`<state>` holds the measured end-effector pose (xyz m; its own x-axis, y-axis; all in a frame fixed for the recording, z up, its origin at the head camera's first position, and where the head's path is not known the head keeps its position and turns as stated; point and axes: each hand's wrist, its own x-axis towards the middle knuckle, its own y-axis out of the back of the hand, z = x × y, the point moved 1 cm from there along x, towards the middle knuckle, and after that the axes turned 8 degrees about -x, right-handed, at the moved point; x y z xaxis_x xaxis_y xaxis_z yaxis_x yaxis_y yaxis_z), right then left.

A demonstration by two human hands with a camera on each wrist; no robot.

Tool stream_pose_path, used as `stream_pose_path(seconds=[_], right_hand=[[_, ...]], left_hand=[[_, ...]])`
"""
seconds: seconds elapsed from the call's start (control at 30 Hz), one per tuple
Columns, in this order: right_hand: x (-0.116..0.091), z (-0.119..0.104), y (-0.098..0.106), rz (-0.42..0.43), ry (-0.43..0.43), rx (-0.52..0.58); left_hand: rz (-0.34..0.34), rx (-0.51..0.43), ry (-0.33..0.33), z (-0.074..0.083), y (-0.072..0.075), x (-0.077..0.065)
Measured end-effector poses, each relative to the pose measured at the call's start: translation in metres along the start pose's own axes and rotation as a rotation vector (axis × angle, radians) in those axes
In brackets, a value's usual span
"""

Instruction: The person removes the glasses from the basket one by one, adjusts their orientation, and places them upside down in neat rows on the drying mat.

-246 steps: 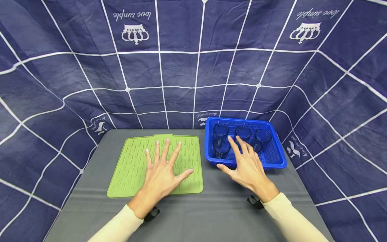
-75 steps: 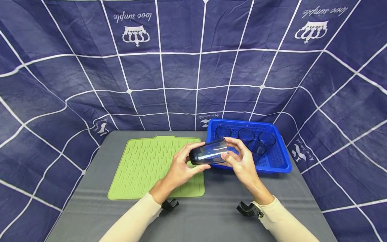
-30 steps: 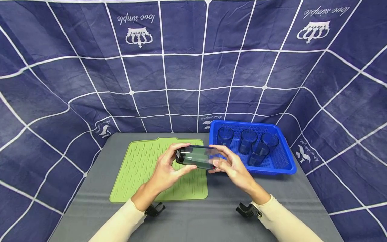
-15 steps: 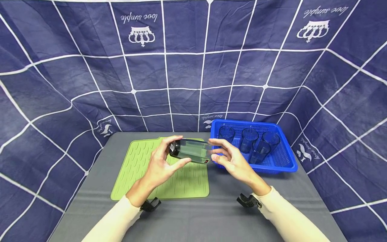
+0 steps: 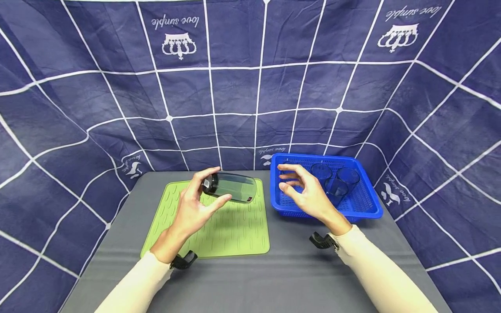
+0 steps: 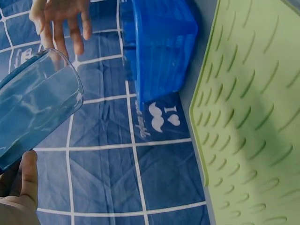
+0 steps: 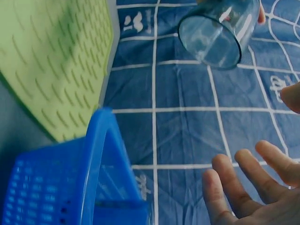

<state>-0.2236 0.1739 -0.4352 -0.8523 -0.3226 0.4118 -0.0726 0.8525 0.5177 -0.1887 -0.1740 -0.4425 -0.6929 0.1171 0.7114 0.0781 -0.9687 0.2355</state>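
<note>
Glass point(image 5: 236, 188) gripped in left hand point(image 5: 192, 211), mouth turned toward right hand point(image 5: 309, 194)

Near its dark base, the glass is held by the left hand, raised above the green mat point(image 5: 219, 239); its long axis is laid nearly sideways, mouth end slightly dipped. Nothing is held by the right hand, its fingers loosely bent and parted from the thumb, well apart from the glass, near the blue basket point(image 5: 372, 212). Other glasses point(image 5: 347, 177) in the basket are partly hidden by that hand, so their count cannot be told. The held glass's base is cut off in both wrist views.
</note>
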Motion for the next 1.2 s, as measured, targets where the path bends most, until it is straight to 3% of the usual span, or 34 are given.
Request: stream_pose_path(seconds=[0.23,0.63,0.9,1.2], right_hand=[[0.014,0.016,0.0,0.04,0.037,-0.184],[0.038,0.041,0.013,-0.014,0.035,-0.455],[0.048,0.058,0.021,-0.049,0.003,-0.535],[0.051,0.074,0.034,-0.127,-0.057,-0.571]], left_hand=[[0.049,0.089,0.031,-0.007,0.022,0.0],[0.12,0.243,0.019,-0.026,0.048,0.003],[0.135,0.368,0.091,-0.039,0.067,0.008],[0.154,0.389,0.21,-0.06,0.078,0.013]])
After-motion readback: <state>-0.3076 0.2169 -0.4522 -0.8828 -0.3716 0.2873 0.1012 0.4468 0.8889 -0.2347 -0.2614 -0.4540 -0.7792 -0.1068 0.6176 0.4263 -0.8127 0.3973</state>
